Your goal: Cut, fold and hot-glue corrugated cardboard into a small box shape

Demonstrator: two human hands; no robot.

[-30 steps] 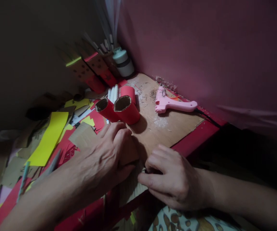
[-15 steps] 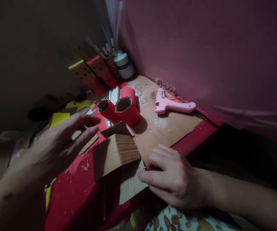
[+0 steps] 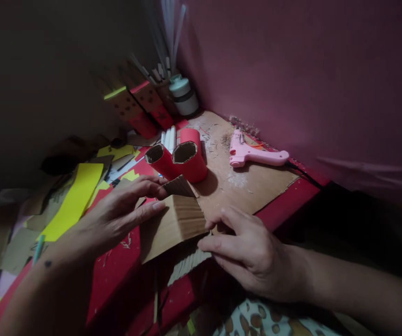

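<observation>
A folded piece of brown cardboard is held over the near edge of the red table, its creased flaps bent at angles and one ribbed flap hanging below. My left hand has its thumb on the upper left face and its fingers by the back flap, closing around that edge. At the right edge, my right hand pinches the cardboard between thumb and curled fingers. Just beyond stand red-covered cardboard tubes, joined side by side with open tops.
A pink glue gun lies on a cardboard sheet, its black cord trailing right. Yellow paper strips and scraps cover the left side. Behind are white sticks, a lidded jar and decorated boxes beside the pink wall.
My left hand has moved right, from open beside the cardboard to closing on its upper left edge. My right hand keeps its pinch, and the lower flap has tilted slightly.
</observation>
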